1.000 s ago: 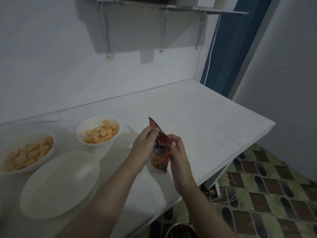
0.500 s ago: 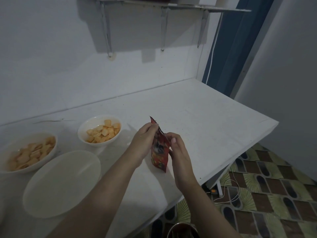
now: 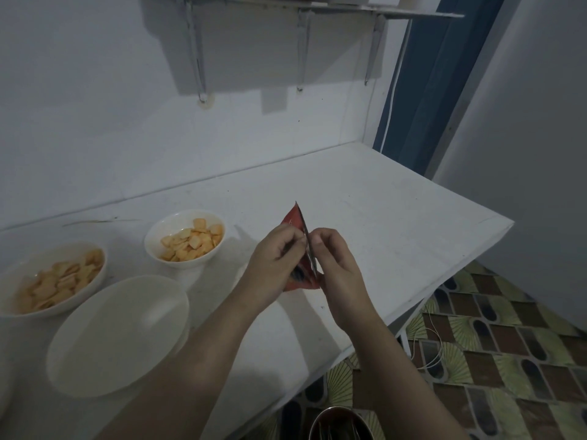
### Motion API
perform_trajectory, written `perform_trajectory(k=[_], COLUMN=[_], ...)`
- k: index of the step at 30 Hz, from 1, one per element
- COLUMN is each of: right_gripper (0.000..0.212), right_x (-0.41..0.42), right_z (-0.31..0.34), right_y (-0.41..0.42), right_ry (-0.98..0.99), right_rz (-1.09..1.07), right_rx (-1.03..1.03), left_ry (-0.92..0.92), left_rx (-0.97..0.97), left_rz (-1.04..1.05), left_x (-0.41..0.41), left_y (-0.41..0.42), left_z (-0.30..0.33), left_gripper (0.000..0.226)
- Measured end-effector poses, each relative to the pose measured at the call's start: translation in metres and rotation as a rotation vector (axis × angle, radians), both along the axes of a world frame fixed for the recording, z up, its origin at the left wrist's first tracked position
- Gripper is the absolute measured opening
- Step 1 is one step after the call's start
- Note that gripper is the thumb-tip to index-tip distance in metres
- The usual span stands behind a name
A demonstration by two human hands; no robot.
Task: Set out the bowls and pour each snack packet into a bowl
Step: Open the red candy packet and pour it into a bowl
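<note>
A red snack packet (image 3: 297, 219) stands upright above the white table (image 3: 397, 223), pinched between both hands. My left hand (image 3: 273, 265) grips its left side and my right hand (image 3: 333, 265) grips its right side near the top edge. To the left, a small white bowl (image 3: 185, 238) holds orange crackers. A second white bowl (image 3: 50, 277) at the far left also holds crackers. In front of them sits a large empty white bowl (image 3: 117, 335).
A shelf on metal brackets (image 3: 305, 14) hangs on the wall above the table. The table's right edge drops to a patterned tile floor (image 3: 508, 344) with white cables. A shiny metal container (image 3: 340, 423) is at the bottom edge.
Both hands have shifted up the packet, fingers now closer together at its upper seam, and the packet has turned edge-on. The bowls have not moved.
</note>
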State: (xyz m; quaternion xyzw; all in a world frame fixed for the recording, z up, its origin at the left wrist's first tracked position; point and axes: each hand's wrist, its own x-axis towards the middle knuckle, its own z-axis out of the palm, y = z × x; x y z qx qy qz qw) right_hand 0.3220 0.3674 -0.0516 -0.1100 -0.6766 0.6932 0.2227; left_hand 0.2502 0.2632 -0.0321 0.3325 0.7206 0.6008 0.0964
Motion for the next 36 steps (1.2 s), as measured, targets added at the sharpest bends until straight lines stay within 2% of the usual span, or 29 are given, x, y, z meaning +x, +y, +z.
perform_trajectory(k=[2, 5, 11, 15, 19, 23, 25, 30, 34, 36], right_gripper=[0.016, 0.018, 0.019, 0.017, 0.019, 0.026, 0.026, 0.031, 0.031, 0.032], right_x=[0.002, 0.005, 0.007, 0.003, 0.000, 0.002, 0.004, 0.008, 0.005, 0.003], right_z=[0.000, -0.002, 0.002, 0.000, 0.002, 0.009, 0.008, 0.006, 0.015, 0.018], right_y=[0.000, -0.001, 0.002, -0.003, -0.004, 0.008, 0.008, 0.008, 0.005, 0.009], right_ry=[-0.005, -0.026, -0.081, -0.084, -0.104, -0.243, -0.231, -0.211, -0.249, -0.239], right_rz=[-0.014, -0.038, -0.093, -0.216, -0.222, 0.046, 0.082, -0.049, -0.056, -0.175], right_rx=[0.026, 0.061, 0.315, 0.507, 0.558, 0.563, 0.504, 0.330, 0.487, 0.581], left_ry=[0.027, -0.007, -0.076, -0.123, -0.216, -0.214, -0.200, -0.250, -0.163, -0.125], left_rx=[0.000, 0.013, 0.038, 0.087, 0.081, 0.033, 0.029, 0.082, 0.022, 0.035], left_rz=[-0.034, -0.056, -0.021, 0.042, 0.069, 0.058, 0.046, 0.026, 0.013, 0.086], left_x=[-0.001, 0.000, 0.005, 0.012, 0.011, 0.004, 0.003, 0.003, 0.003, 0.001], left_y=[-0.002, -0.006, -0.006, -0.002, -0.001, -0.004, -0.005, -0.006, -0.005, -0.006], left_z=[-0.002, -0.006, -0.010, -0.011, -0.013, -0.012, -0.013, -0.011, -0.009, -0.009], left_gripper=[0.026, 0.020, 0.020, 0.022, 0.025, 0.018, 0.019, 0.018, 0.019, 0.020])
